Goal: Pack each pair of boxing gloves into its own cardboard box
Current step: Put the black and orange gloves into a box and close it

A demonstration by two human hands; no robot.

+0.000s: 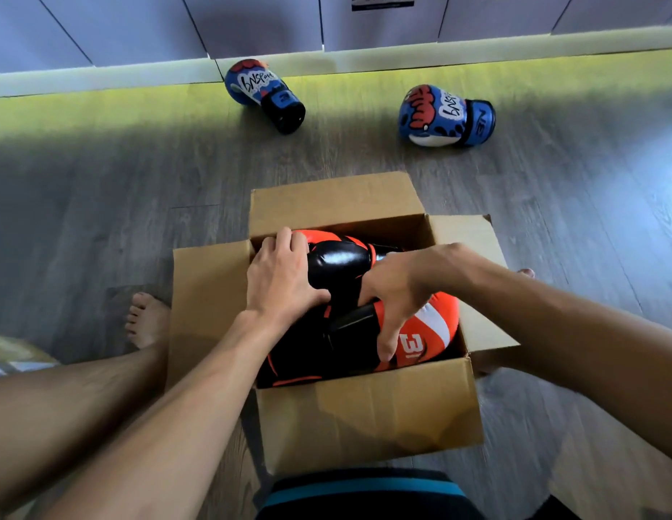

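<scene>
Left hand (278, 279) and right hand (396, 290), close together, grip the orange-and-black boxing gloves (428, 332) lying in the open cardboard box (364, 414) on the floor (101, 219). They likely need pressing down evenly, cuffs nested, so the flaps can close. Blue boxing gloves (437, 116) lie well beyond.

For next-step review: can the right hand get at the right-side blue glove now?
Probably not yet: right hand grips an orange glove in the box, though nothing blocks the blue glove.
</scene>
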